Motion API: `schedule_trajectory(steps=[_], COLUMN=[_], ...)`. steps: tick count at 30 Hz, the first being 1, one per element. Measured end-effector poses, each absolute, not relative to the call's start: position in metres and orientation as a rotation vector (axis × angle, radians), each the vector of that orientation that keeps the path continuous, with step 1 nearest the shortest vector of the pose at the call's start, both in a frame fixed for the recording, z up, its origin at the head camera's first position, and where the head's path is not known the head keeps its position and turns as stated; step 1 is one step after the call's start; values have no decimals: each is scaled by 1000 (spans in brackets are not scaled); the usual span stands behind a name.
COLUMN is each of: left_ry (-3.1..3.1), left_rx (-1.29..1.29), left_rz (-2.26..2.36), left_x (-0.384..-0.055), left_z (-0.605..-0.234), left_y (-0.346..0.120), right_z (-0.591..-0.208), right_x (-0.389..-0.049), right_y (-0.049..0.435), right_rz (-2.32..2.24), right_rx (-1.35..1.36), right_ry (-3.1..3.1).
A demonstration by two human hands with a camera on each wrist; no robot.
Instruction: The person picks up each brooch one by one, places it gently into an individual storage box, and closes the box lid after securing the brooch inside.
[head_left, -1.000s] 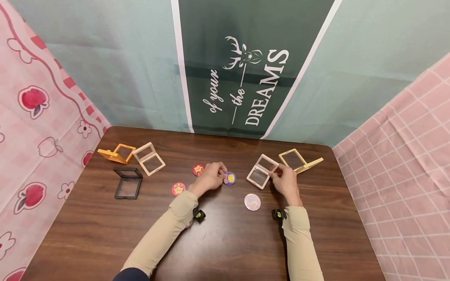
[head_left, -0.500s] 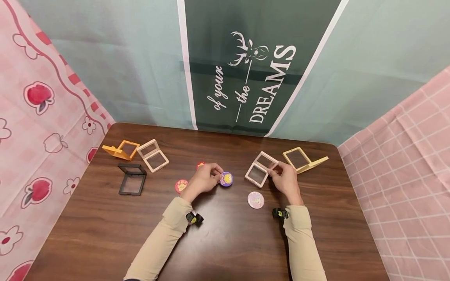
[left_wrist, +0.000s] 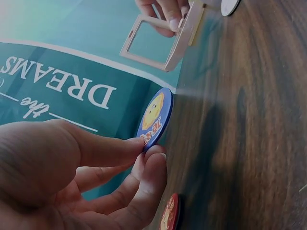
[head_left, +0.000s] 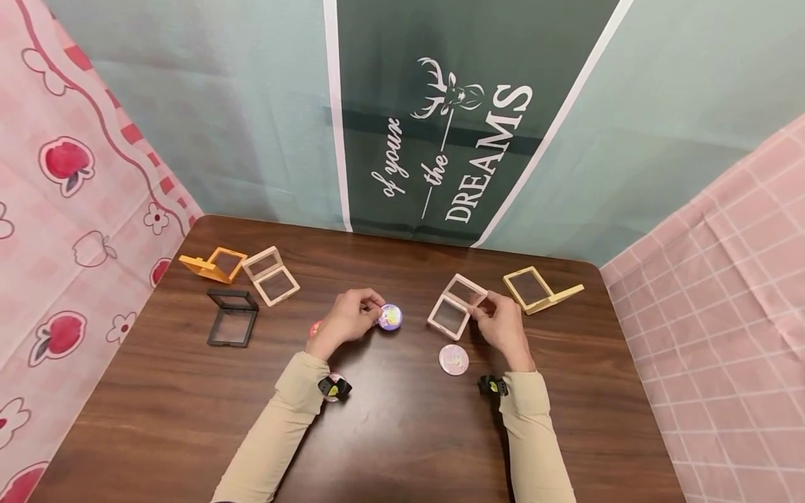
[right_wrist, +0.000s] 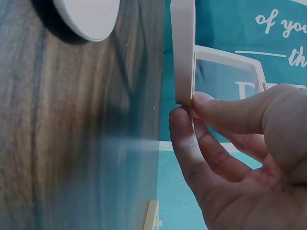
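My left hand (head_left: 349, 314) pinches a round blue-purple badge (head_left: 390, 318) by its edge, between thumb and fingers. A yellow cartoon face marks the badge's front, and the left wrist view has it held off the tabletop. To the right, my right hand (head_left: 503, 323) grips the near right side of an unfolded pale pink display case (head_left: 449, 318) with clear windows. In the right wrist view, thumb and fingertips pinch the case's corner (right_wrist: 183, 72). A pink round badge (head_left: 453, 360) lies just below the case. One red badge (head_left: 315, 327) is partly hidden by my left hand.
At the left stand unfolded orange (head_left: 204, 267), beige (head_left: 291, 288) and black (head_left: 231, 344) cases. A pale yellow case (head_left: 541, 305) stands unfolded right of my right hand. Another badge (head_left: 335, 397) lies partly covered under my left wrist. Fabric backdrops border the brown table (head_left: 402, 440).
My left hand has shifted left with the blue-purple badge, now covering a red badge seen earlier. My right hand has moved the pink case slightly left. The head view has shifted a little.
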State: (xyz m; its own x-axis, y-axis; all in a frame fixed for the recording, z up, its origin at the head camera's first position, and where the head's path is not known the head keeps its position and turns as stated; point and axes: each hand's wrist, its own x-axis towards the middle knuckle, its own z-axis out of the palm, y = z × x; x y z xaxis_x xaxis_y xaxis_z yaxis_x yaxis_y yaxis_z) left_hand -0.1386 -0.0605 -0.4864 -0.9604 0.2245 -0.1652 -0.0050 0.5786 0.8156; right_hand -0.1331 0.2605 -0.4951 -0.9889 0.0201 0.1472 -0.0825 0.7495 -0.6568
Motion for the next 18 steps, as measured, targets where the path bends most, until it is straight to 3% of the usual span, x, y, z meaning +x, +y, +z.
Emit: schedule_trajectory(steps=[18], left_ry=[2585], left_rx=[237], left_rz=[1326], left_x=[-145], left_z=[-493], left_y=[-70], right_z=[-497], right_x=[-130], right_y=[241], right_rz=[1170], right_rx=[185], right_ry=[-2886])
